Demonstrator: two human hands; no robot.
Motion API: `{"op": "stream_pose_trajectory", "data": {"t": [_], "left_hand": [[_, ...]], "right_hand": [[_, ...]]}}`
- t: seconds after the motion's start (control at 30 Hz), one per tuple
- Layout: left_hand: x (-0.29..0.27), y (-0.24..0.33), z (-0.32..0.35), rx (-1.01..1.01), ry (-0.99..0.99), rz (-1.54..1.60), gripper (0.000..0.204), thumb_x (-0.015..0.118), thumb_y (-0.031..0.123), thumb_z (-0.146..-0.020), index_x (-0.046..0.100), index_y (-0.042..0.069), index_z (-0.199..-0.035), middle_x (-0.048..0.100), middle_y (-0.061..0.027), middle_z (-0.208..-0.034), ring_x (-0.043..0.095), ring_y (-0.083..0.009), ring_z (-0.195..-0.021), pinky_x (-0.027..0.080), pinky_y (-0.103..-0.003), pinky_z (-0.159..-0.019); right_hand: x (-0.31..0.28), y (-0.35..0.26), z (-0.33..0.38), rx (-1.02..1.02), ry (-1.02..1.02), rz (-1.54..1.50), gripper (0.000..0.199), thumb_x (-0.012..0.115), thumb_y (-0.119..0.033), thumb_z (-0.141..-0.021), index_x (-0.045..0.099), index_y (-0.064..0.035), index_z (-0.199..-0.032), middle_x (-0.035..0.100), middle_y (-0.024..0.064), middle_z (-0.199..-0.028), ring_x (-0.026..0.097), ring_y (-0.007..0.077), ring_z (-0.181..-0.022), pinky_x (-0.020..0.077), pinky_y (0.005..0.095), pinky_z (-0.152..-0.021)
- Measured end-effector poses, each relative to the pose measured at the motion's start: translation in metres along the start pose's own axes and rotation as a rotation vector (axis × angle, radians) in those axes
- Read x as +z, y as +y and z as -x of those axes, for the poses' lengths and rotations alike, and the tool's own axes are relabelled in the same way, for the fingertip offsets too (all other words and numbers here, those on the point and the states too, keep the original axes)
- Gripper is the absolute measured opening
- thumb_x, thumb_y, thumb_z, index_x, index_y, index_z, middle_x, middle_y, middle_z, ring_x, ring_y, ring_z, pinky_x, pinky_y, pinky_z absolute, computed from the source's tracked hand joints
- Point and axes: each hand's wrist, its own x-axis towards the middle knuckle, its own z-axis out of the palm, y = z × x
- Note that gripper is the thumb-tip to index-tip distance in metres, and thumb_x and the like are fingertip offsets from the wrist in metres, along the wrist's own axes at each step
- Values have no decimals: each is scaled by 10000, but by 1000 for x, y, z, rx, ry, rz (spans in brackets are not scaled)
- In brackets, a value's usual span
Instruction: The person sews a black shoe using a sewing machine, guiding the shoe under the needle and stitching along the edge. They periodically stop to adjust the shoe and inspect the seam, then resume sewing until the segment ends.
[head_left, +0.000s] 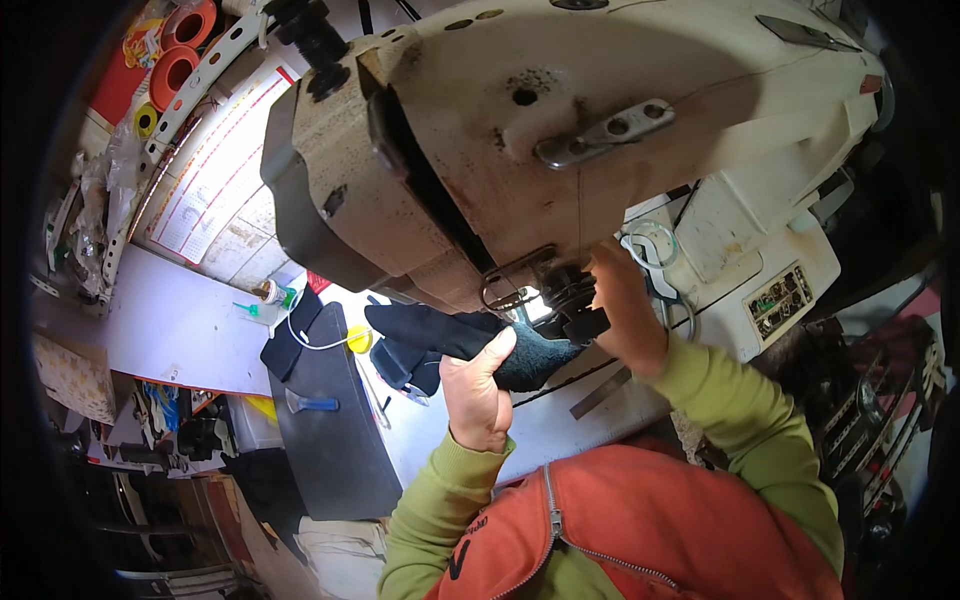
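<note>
A large, worn beige sewing machine (470,150) fills the upper middle, its head leaning over the lit sewing area. My left hand (476,402) grips a dark fabric piece (540,362), thumb on top and the other fingers mostly hidden. This piece has a fuzzy dark-teal face and lies just below the machine head. To the right, my right hand (630,318) reaches up beside the dark round fittings (575,300) near the needle area. Its fingertips are hidden behind the machine parts, so their grip does not show.
Left of the fabric lie black pieces (400,362), a yellow disc (359,339) and a blue-handled tool (312,402) on a dark board (335,460). Orange spools (172,75) stand at the upper left. A control panel (779,304) sits on the machine's base at right.
</note>
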Motion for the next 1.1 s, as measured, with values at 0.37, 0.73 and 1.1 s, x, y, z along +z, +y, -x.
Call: {"op": "stream_pose_trajectory", "data": {"t": [0.37,0.73,1.1], "left_hand": [[5,1,3,63,8,-6,239,613,-102,-784,604,-3,-1002,635,-59,-962,626,-178,-864,516,-300,-811],[6,2,-6,61,-61,-23,331,610,-106,-783,586,7,-1093,636,-65,-1036,623,-177,-924,502,-297,-851],[1,6,-10,63,-72,-16,390,565,-132,-776,567,-5,-1144,637,-70,-1070,615,-179,-957,489,-298,-879]], "right_hand": [[12,10,-15,686,-491,-1383,251,516,-203,-907,599,-37,-1077,648,53,-971,639,113,-814,537,235,-702],[76,127,0,665,-739,-1688,419,654,-91,-817,531,47,-1194,625,156,-1125,647,212,-947,562,301,-772],[44,33,-26,764,-525,-1446,390,376,-229,-949,521,4,-1225,615,151,-1147,628,205,-1006,539,332,-825]]}}
